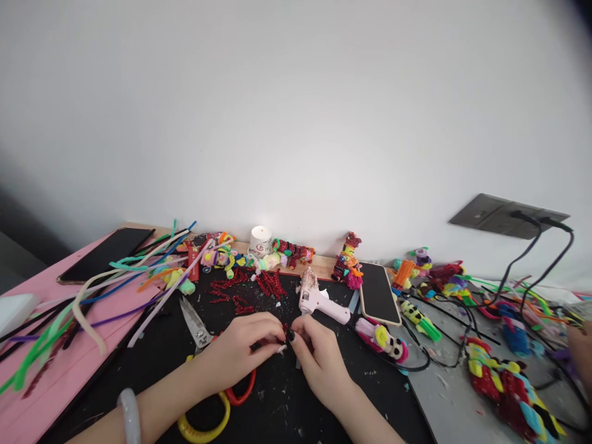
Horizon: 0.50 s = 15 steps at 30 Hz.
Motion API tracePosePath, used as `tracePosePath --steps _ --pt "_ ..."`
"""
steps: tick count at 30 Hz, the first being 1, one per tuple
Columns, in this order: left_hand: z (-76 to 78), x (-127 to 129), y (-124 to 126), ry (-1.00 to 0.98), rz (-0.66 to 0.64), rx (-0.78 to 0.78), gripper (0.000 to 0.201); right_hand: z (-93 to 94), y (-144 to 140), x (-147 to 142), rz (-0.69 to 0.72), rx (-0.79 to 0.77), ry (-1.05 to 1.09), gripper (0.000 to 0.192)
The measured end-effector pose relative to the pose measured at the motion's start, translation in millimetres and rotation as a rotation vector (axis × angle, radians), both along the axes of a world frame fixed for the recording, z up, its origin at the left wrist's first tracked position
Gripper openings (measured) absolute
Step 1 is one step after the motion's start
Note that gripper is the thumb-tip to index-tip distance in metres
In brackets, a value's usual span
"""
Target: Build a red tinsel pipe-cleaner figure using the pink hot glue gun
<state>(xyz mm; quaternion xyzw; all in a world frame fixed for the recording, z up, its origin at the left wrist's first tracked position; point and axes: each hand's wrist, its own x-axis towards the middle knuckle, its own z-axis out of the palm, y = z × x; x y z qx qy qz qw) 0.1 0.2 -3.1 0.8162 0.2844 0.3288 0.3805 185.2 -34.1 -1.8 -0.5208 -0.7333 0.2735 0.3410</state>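
glue gun (319, 300): lying just past the fingertips, nozzle end pointing toward the wall; if it's hot, a hand drifting forward is risking a burn. Can't tell if it's powered.
scissors (197, 325): sitting partly under the left wrist, yellow and red handles beneath the forearm; an elbow shift is likely knocking them off the mat.
red piece (283, 336): tiny, being pinched between both hands over the mat; a slip is dropping it among the red bits (245, 290) behind, hard to find again.
left hand (240, 351): fingers closed together on the red piece, bangle on the wrist.
right hand (319, 361): fingertips pressing in on the same piece.
desk (60, 370): pink top, black mat (152, 364) in the middle, grey sheet on the right, loose pipe cleaners (92, 290) spreading left.
room: plain white wall (296, 111), wall socket (506, 216) with two black cables trailing down.
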Motion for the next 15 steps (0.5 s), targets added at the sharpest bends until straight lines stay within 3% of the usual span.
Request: tracePosePath --steps 3,7,15 --pt "2.1 1.9 -2.1 0.013 0.002 -0.108 0.009 0.0 -0.2 -1.6 0.026 0.005 -0.010 0.021" --pt "7.9 3.1 -2.3 -0.025 0.038 -0.372 0.014 -0.9 0.3 -0.3 -0.067 0.024 0.039 0.022" --pt "7.6 5.7 -2.3 0.039 0.029 -0.308 0.019 -1.9 -1.1 -0.9 -0.093 0.044 0.077 0.025"
